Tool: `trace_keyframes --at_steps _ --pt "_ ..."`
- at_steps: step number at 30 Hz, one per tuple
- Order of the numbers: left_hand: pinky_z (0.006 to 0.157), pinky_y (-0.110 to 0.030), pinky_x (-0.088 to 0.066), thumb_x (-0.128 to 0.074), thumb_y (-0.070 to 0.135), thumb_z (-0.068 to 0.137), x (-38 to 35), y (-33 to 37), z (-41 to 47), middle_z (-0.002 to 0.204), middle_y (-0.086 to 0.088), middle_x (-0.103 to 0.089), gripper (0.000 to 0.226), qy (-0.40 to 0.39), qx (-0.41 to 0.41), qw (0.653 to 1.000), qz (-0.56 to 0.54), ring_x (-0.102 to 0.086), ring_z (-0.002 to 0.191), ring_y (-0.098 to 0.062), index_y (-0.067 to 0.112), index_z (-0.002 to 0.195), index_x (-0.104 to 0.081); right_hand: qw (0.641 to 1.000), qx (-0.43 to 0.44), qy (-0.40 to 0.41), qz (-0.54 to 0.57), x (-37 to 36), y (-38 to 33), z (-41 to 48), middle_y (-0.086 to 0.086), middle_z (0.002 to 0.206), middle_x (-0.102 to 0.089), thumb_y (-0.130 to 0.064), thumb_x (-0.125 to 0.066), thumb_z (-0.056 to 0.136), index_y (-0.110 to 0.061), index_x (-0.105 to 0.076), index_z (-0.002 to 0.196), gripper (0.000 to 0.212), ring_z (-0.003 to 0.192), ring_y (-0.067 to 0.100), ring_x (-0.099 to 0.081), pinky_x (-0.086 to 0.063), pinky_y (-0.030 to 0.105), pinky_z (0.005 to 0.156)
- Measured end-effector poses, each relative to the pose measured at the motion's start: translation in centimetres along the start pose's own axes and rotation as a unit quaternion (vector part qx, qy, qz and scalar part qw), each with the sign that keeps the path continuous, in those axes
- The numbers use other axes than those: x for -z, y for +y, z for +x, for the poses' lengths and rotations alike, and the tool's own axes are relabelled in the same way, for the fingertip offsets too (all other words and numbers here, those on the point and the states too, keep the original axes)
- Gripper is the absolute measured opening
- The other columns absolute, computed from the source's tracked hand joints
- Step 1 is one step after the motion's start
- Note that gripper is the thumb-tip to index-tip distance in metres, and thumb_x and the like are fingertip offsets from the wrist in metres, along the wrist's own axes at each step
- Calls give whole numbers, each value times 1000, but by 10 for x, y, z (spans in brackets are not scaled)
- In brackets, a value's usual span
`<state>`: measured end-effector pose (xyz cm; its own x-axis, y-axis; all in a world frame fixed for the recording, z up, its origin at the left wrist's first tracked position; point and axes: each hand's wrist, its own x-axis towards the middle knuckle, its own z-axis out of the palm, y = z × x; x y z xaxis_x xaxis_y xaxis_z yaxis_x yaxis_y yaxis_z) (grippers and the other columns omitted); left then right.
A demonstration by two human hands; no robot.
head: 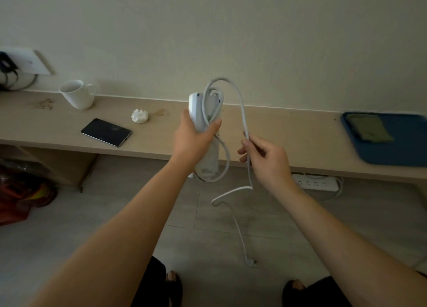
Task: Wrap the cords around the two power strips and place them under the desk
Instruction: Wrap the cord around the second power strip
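Observation:
My left hand [194,137] grips a white power strip [209,161] held upright in front of the desk [288,133], with a few loops of its white cord [242,108] wound lengthwise around it. My right hand [263,155] pinches the loose cord just right of the strip. From there the cord hangs down to the floor, ending in its plug [250,262]. A second white power strip [315,182] lies flat on the floor under the desk, to the right, with its cord curling beside it.
On the desk stand a white mug [77,94], a dark phone [106,132], a crumpled tissue [139,115] and a blue tray [392,152] at the right. A wall socket panel [30,61] is at far left. Red and dark bags [20,198] sit on the floor at left.

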<state>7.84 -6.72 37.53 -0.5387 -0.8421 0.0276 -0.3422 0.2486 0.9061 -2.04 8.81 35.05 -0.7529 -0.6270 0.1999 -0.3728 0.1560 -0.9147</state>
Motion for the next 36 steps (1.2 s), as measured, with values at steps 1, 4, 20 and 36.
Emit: trace_keyframes --at_steps 1,4,20,36 --pt "73 -36 -59 -76 51 87 -4 0 -1 104 2 -64 57 -14 37 998 -55 -67 94 -19 19 126 -50 1000 20 -1 -9 -3 -1 -3 3 84 -73 -16 -60 103 -24 -71 115 19 72 14 -71 -60 34 72" --pt "70 -33 -57 -77 53 86 -17 2 -7 101 4 -63 56 -38 28 997 -66 -65 88 -12 21 123 -50 996 75 14 -50 -10 1 -9 10 87 -64 -12 -59 103 -6 -68 129 29 76 23 -63 -53 34 68" --pt "78 -38 -64 -95 46 67 -27 10 -8 104 -14 -72 76 -105 77 984 -120 -72 95 -26 5 121 -60 962 224 -41 -151 -23 -1 -12 17 98 -61 0 -58 101 9 -67 120 24 89 20 -58 -53 33 81" --pt "59 -25 -61 -81 21 87 6 21 7 104 -2 -76 37 -37 142 928 -343 -78 73 -10 25 117 -60 856 -449 -212 -144 5 5 4 7 66 -77 -72 -15 99 -4 -77 89 92 74 27 -68 -47 35 67"
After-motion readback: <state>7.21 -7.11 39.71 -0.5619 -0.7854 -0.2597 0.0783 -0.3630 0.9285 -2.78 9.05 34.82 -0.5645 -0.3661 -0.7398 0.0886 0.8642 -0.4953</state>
